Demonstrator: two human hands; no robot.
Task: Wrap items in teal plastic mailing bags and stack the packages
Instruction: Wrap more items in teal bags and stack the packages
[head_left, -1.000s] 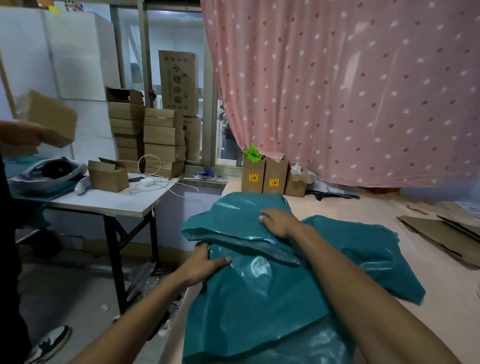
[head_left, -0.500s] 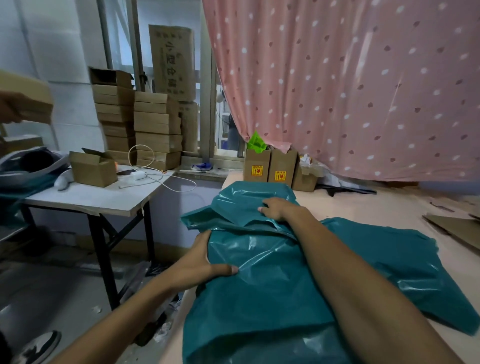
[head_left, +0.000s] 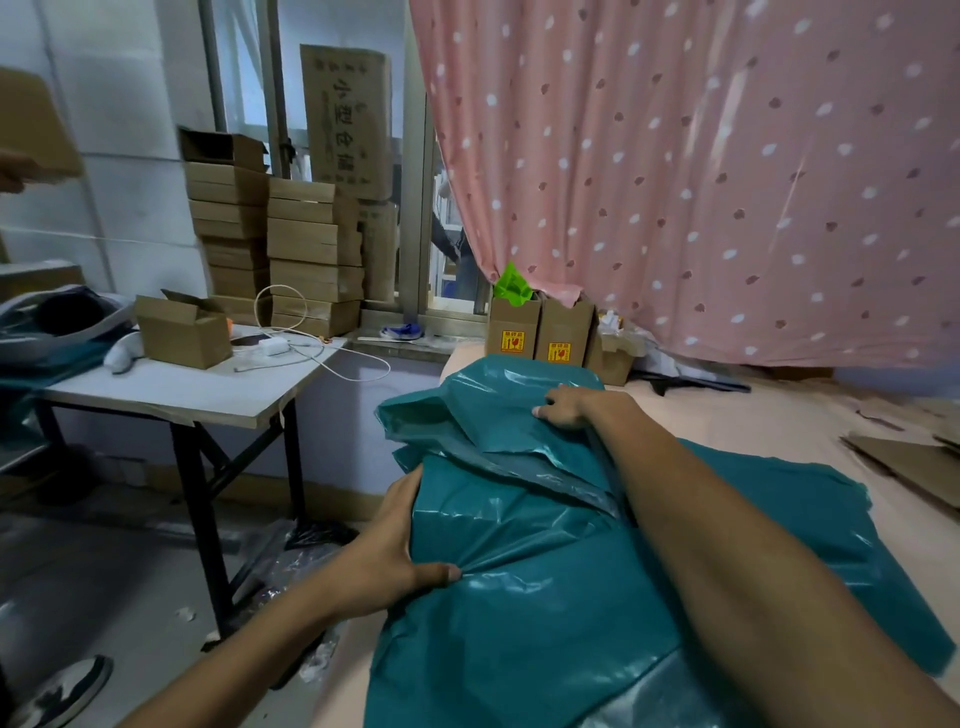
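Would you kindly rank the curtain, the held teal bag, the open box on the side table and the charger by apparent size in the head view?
1. curtain
2. teal bag, enlarged by nearness to the camera
3. open box
4. charger

The left grip (head_left: 395, 551) slides off the top of the teal bag (head_left: 545, 582) and now clasps the bundle's left side with its thumb stretched along the near edge. The plastic that lay loose and rumpled is now drawn tight over a boxy corner. The right grip (head_left: 571, 408), flat on the far flap (head_left: 467, 410) before, now curls its fingers into it, bunching the flap higher.
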